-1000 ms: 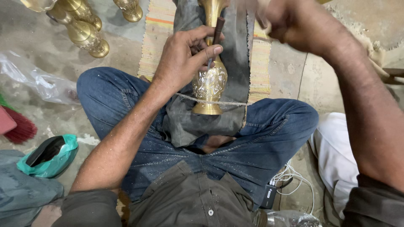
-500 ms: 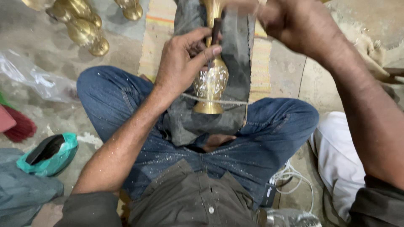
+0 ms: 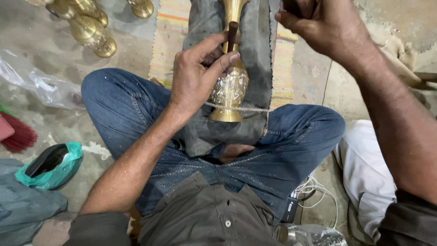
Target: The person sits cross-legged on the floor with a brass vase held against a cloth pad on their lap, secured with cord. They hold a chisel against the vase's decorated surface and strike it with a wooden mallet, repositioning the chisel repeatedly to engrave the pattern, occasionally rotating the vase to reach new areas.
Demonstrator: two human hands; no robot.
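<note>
Two hands work over a brass vase lying at upper centre of the frame.

Left hand grips a dark punch between thumb and fingers, its lower end against the vase's neck, the palm resting beside the vase's engraved belly. Right hand, raised at the upper right, is clenched round something dark that is mostly hidden; I cannot tell what it is. The vase lies on a grey cloth between the person's crossed, blue-jeaned legs, its foot toward the body, and a thin cord runs across just above that foot. More brass vases stand on the floor at upper left, a green bag lies at lower left, and a striped mat shows under the cloth.
</note>
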